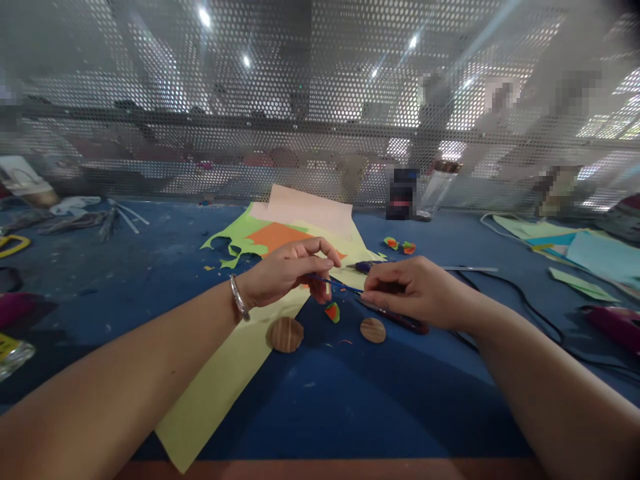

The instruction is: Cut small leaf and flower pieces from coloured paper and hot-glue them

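A thin blue strip [344, 287] runs between my two hands above the middle of the table; whether it is paper or wire I cannot tell. My left hand [295, 267], with a silver bangle at the wrist, has its fingers curled round the strip's left end. At the right end, the thumb and fingers of my right hand [415, 290] are pinched on it. Just below lies a small orange and green paper piece [333, 312]. Two round wooden discs, one on the left [287, 334] and one on the right [373, 330], rest nearer me. Dark-handled scissors [400, 319] lie partly under my right hand.
Pale yellow paper [220, 387], cut green paper [235, 233] and an orange sheet [280, 235] spread across the blue table. A purple pen-like tool [367, 267] lies behind my right hand. Two more paper pieces [400, 245] sit farther back. A black cable [535, 307] curves rightward. Perforated metal screens the back.
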The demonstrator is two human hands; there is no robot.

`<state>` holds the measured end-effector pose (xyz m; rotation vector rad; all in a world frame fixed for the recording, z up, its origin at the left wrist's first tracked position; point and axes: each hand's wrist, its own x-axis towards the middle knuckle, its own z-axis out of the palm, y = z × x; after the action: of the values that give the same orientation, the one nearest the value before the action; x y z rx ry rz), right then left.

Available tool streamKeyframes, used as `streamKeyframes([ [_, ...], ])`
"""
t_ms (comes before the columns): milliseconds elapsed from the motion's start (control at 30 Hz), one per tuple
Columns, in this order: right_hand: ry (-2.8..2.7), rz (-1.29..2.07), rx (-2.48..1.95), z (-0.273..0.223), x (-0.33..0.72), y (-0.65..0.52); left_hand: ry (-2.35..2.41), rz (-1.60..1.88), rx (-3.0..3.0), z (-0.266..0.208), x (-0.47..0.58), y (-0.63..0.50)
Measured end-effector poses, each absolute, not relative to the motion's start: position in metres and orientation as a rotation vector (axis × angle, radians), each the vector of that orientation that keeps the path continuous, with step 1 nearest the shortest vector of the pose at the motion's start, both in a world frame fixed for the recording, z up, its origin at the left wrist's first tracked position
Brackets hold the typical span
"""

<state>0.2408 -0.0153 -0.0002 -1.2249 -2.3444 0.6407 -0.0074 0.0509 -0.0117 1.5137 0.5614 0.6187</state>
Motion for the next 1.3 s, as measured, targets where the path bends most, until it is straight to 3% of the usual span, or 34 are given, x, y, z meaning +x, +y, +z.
streamKeyframes([
  [667, -2.284, 0.685, -1.27, -0.0042, 0.2435, -0.0139, 0.476, 0.707, 1.615, -0.0147, -0.0076, 0.0511],
  [1300, -2.288, 0.796, -1.25, -0.0035, 0.2392, -0.0142, 0.38, 0.56, 1.666, -0.0153, -0.0111, 0.0533],
])
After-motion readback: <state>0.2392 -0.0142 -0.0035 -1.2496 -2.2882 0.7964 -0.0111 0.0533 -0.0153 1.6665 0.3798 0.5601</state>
